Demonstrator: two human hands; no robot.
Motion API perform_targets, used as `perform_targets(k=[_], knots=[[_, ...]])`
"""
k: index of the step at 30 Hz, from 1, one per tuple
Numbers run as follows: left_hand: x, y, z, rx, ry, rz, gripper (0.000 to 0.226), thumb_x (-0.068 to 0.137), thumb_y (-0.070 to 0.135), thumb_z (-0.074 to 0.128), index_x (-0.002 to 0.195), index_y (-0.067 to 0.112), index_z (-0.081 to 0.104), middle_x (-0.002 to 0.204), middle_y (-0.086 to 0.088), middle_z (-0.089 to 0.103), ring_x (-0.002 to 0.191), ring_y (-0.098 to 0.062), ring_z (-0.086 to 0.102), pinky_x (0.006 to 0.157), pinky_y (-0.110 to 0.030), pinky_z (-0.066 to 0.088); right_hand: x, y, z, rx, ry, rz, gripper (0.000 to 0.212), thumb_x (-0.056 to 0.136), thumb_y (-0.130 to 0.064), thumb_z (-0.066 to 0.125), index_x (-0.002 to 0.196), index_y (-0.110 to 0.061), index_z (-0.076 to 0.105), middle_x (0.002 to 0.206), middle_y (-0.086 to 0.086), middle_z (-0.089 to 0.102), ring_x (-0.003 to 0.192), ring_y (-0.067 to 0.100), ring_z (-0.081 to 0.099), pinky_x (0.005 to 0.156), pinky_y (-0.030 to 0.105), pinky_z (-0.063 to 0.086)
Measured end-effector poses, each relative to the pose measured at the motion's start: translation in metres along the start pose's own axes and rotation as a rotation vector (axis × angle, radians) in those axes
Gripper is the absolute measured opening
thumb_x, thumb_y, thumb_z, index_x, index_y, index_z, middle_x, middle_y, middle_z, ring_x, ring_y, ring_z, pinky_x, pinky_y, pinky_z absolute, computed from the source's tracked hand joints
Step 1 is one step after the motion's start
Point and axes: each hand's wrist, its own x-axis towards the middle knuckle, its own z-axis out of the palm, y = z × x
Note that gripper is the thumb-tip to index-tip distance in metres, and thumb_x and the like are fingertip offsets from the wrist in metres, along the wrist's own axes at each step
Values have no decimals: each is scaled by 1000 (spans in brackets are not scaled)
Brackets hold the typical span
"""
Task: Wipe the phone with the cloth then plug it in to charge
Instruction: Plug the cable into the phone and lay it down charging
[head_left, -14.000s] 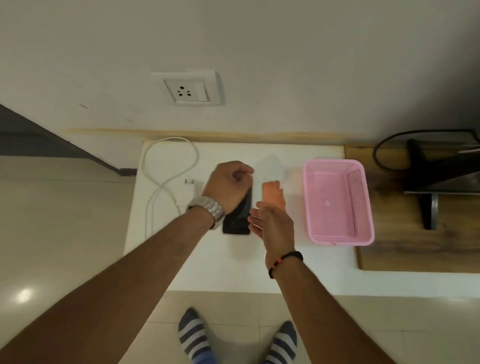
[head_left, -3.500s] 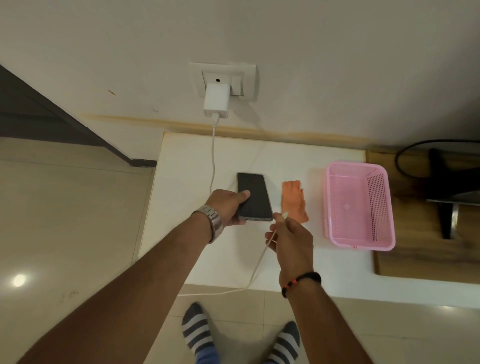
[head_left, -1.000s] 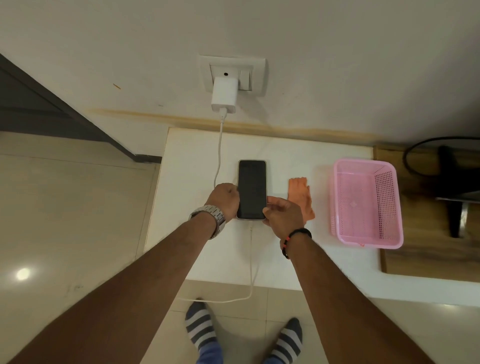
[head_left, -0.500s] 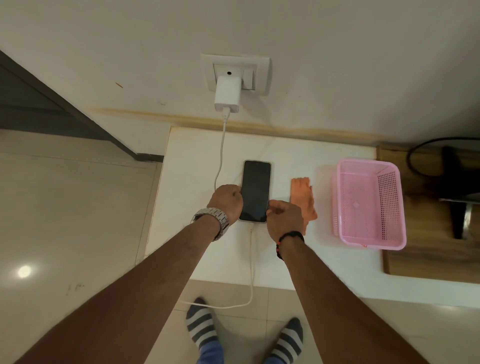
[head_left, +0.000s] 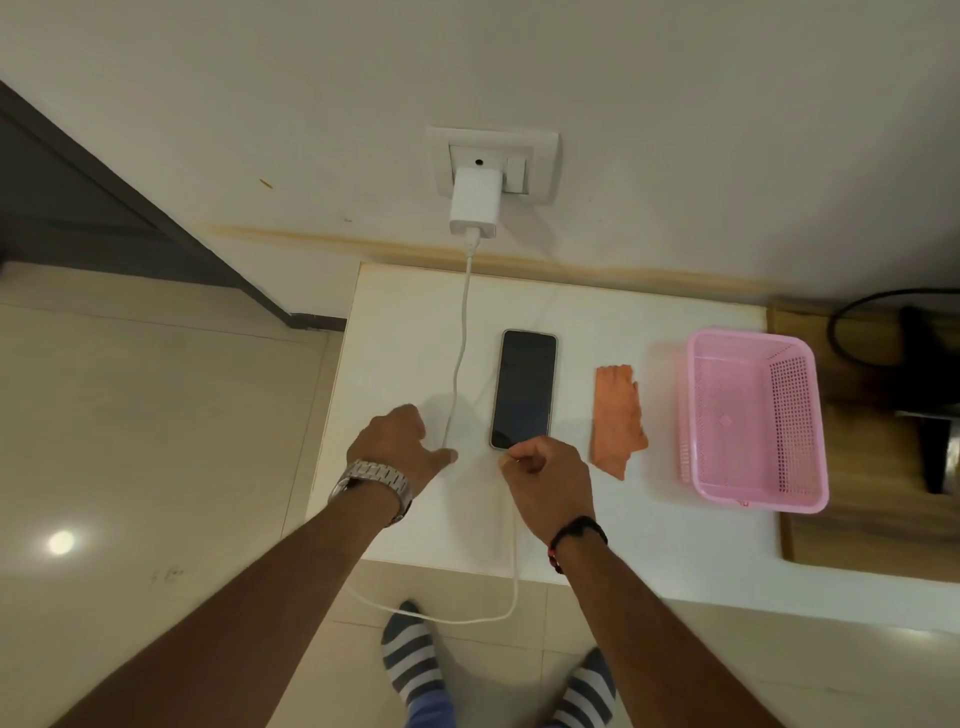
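**Phone flat on table, cable at its near end**

The phone (head_left: 523, 388) lies flat, screen up and dark, abt mid-table on the white table (head_left: 395, 322); long axis runs near-to-far; nothing on top of it. My right hand (head_left: 548, 483) sits at the phone's near edge, fingers curled in, thumb and forefinger pressed together on the cable (head_left: 460, 338) right where it meets the phone; can't tell if the plug is fully seated, hand covers the port. My left hand (head_left: 397, 449) is to the left of the phone, apart from it, palm down, fingers loosely curled and thumb stuck out to the right; it holds nothing; thumb tip is by the cable where it crosses the table, touching or not I can't tell.

The charger (head_left: 475, 205) is in the wall socket (head_left: 540, 156) at the far side; cable drops from it, runs along the table left of the phone, goes under my left hand, off the near edge, loops down over the floor and comes back up to my right hand.

The cloth (head_left: 618, 423), orange, lies crumpled just right of the phone, not touching it; further right is a pink basket (head_left: 698, 415), w/ nothing visible inside. Watch (head_left: 374, 480) on left wrist; dark band (head_left: 579, 532) on right; my striped socks (head_left: 413, 654) show below the table edge.
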Motion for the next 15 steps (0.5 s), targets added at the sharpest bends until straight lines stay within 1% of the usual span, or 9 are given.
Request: perform_targets(k=[1,3,5,6,8,10,12,15], knots=[[1,0,-1,53,-42,30,36,83,53,79,97,24,63,94,4,68,87,-24,66,76,-33,55,0,-2,4,-9,-45,-3,12,92,-26,73,102,-19,76,96,-3,76,91,14,70,89,29,59],[6,0,-8,102,-61,68,21,90,43,73,97,23,70,101,-2,75,91,-26,70,82,-36,60,1,-8,11,-21,-131,-18,17,91,-30,74,103,-18,75,96,-4,75,90,12,69,84,22,56],[16,-2,-25,130,7,51,21,92,39,70,100,19,73,101,-7,76,94,-31,72,84,-38,61,6,-16,15,-25,-187,-19,22,89,-35,75,103,-18,75,96,-5,74,88,9,68,76,16,51],[23,-4,-38,152,65,28,23,93,38,69,101,17,73,100,-9,76,93,-32,73,83,-39,62,9,-20,17,-21,-203,-19,23,89,-36,75,103,-19,75,94,-5,73,87,8,68,74,17,52],[40,-9,-67,204,168,-27,24,94,36,68,102,14,74,98,-12,76,90,-34,73,82,-42,63,16,-28,19,-6,-219,-18,23,88,-37,75,103,-19,75,91,-5,73,83,11,69,77,26,59],[57,-11,-97,241,214,-54,24,95,34,68,105,13,74,101,-14,76,92,-35,73,84,-45,63,23,-37,20,15,-218,-4,22,88,-36,75,102,-19,75,88,-4,72,79,14,69,79,33,61],[73,-10,-122,196,217,-54,23,93,31,70,102,10,74,101,-16,76,92,-35,73,85,-45,63,31,-43,18,-1,-192,-5,20,88,-35,74,100,-19,74,87,-7,71,77,11,67,77,31,60],[94,0,-146,32,212,-6,21,89,33,75,87,12,75,86,-10,78,85,-31,75,81,-40,63,36,-46,15,-44,-122,-18,17,89,-33,73,100,-20,74,89,-10,70,80,2,64,70,18,51]])
